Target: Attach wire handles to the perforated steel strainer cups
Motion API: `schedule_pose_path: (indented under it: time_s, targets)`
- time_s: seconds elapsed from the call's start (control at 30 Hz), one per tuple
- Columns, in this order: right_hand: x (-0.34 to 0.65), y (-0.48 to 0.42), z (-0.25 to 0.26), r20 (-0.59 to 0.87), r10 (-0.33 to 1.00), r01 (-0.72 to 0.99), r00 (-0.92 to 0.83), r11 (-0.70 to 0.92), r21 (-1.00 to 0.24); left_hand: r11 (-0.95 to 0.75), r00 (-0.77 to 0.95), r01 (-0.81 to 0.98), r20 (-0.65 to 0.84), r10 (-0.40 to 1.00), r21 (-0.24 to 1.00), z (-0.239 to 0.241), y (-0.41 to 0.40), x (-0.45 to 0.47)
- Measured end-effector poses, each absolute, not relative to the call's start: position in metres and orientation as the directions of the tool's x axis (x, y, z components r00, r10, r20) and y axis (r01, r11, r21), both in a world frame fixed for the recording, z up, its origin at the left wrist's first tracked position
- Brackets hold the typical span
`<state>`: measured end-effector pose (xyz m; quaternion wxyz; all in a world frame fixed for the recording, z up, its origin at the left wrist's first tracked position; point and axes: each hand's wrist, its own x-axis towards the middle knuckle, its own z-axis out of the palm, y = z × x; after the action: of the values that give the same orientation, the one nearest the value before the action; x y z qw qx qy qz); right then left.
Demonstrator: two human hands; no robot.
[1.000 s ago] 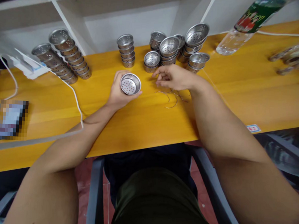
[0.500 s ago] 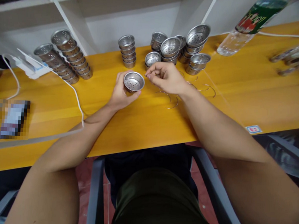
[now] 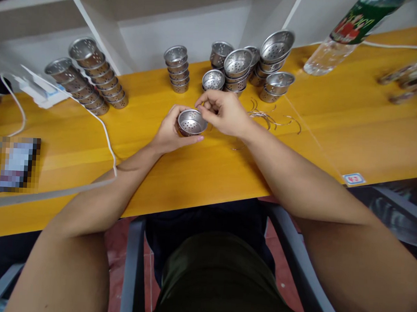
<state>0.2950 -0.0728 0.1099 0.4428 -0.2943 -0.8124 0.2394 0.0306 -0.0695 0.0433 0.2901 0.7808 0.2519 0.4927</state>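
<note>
Perforated steel strainer cup (image 3: 192, 122) sits low over the yellow table (image 3: 200, 174), mouth up. The left hand (image 3: 169, 134) wraps it from below and behind, fingers closed round its wall. The right hand (image 3: 224, 114) meets the cup at its far right rim, fingertips pinched tight together.

My guess is that a wire piece is being fitted to the rim, since loose wire bows (image 3: 269, 118) lie just to the right of the cup. If so, the next move calls for a steady cup and a fine aim of the wire end at a hole or the lip.

Beyond the cup stand 1 short stack (image 3: 177, 69) and a cluster of like cups (image 3: 250, 65). Far to its left are 2 leaning stacks (image 3: 90, 77).

Whatever the right fingertips pinch is too thin to see, and they cover that part of the rim. A bottle (image 3: 344, 32) well to the right of the cup is cut off at the top edge. Shiny things farther right are blurred, and a patch far to the cup's left is pixelated.
</note>
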Motion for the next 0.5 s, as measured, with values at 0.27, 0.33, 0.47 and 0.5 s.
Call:
schedule_pose_path:
  time_s: [0.27,0.33,0.47,0.5]
  targets:
    - [0.304,-0.071,0.119,0.545,0.739,0.257,-0.396,0.659,-0.707,-0.686,0.338,0.25,0.603,0.723,0.683,0.038,-0.065,0.031]
    - [0.305,-0.073,0.121,0.52,0.739,0.254,-0.429,0.65,-0.716,-0.693,0.326,0.305,0.612,0.72,0.653,0.038,-0.062,0.028]
    - [0.3,-0.075,0.119,0.509,0.743,0.351,-0.435,0.66,-0.664,-0.706,0.343,0.332,0.617,0.708,0.625,0.039,-0.06,0.026]
    - [0.298,-0.076,0.118,0.513,0.743,0.377,-0.431,0.664,-0.645,-0.706,0.354,0.321,0.611,0.708,0.632,0.039,-0.061,0.026]
